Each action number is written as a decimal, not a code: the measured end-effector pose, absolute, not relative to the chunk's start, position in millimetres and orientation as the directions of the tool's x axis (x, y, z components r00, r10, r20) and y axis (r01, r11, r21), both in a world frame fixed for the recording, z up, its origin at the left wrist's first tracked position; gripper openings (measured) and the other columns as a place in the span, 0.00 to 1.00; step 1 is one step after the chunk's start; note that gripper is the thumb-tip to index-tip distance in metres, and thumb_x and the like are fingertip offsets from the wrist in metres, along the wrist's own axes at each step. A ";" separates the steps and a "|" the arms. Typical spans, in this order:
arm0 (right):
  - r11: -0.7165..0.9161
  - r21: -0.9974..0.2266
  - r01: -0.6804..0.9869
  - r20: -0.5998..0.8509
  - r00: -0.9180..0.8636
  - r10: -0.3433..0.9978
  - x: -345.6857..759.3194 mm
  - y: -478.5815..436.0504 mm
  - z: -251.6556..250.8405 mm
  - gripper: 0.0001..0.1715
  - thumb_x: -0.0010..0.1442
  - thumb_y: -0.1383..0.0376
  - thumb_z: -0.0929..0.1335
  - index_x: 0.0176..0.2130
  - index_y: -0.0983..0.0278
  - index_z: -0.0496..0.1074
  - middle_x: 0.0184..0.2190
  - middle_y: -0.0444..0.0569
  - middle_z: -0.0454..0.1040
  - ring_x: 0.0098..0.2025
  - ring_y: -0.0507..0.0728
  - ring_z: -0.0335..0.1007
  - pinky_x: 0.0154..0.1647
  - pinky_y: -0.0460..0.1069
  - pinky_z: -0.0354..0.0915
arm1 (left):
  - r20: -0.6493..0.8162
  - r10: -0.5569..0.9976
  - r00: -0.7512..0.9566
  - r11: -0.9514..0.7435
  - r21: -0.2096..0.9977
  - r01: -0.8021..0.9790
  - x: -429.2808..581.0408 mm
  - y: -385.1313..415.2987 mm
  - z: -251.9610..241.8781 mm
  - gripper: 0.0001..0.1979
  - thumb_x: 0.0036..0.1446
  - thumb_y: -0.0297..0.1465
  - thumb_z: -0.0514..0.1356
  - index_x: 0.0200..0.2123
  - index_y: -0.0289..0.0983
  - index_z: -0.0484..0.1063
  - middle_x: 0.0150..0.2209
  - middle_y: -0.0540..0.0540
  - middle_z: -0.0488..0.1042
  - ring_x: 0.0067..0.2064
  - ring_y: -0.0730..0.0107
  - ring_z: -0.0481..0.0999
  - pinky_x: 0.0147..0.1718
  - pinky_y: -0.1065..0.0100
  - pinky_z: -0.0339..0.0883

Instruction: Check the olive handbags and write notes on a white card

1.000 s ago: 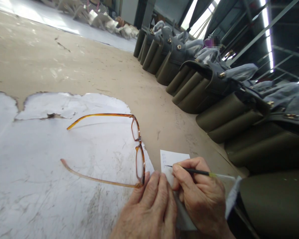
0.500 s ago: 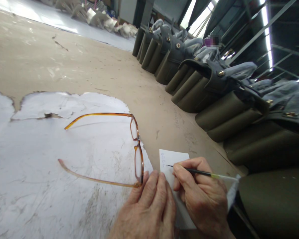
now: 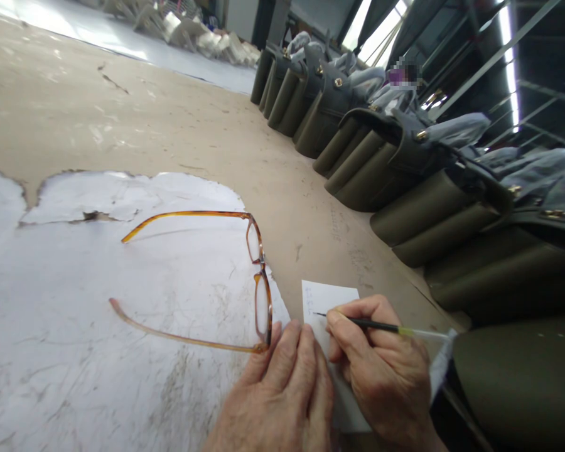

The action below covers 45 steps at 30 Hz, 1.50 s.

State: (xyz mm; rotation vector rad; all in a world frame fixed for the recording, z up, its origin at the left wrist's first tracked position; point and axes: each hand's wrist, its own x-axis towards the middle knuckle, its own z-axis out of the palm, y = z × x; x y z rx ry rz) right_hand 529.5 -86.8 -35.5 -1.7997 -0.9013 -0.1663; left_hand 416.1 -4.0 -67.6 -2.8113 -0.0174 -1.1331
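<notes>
A bare pen refill [image 3: 381, 325], dark with a clear tail, is pinched between the thumb and fingers of my right hand [image 3: 383, 370]. Its tip meets a small white slip of paper [image 3: 329, 294], where a few faint marks show. Flat beside it, fingers stretched out, my left hand [image 3: 282, 392] rests along the slip's left edge. Tortoiseshell-framed glasses [image 3: 262, 266] lie with their arms unfolded, one hinge by my left fingertips. Under them spreads a scuffed, torn white sheet [image 3: 183, 270]. The slip's lower part is partly covered by my hands.
A row of olive-green bags [image 3: 358, 163] with plastic-wrapped handles lines the right side of the brown-covered table [image 3: 179, 125]. Close by my right wrist stands the nearest bag [image 3: 522, 376]. Pale wrapped pieces [image 3: 207, 37] are heaped at the far edge.
Small marks on the slip look slightly different near the refill's tip. Both hands keep nearly the same place; the view has shifted a little.
</notes>
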 end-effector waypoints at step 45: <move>-0.022 -0.867 0.498 0.473 0.836 0.280 523.2 -88.1 -40.2 0.15 0.58 0.55 0.66 0.31 0.64 0.63 0.16 0.39 0.64 0.17 0.47 0.60 0.17 0.41 0.56 | 0.592 -0.120 0.797 -0.977 -0.213 0.010 411.8 -0.3 -61.9 0.25 0.56 0.43 0.50 0.49 0.29 0.65 0.50 0.40 0.71 0.51 0.56 0.68 0.48 0.60 0.65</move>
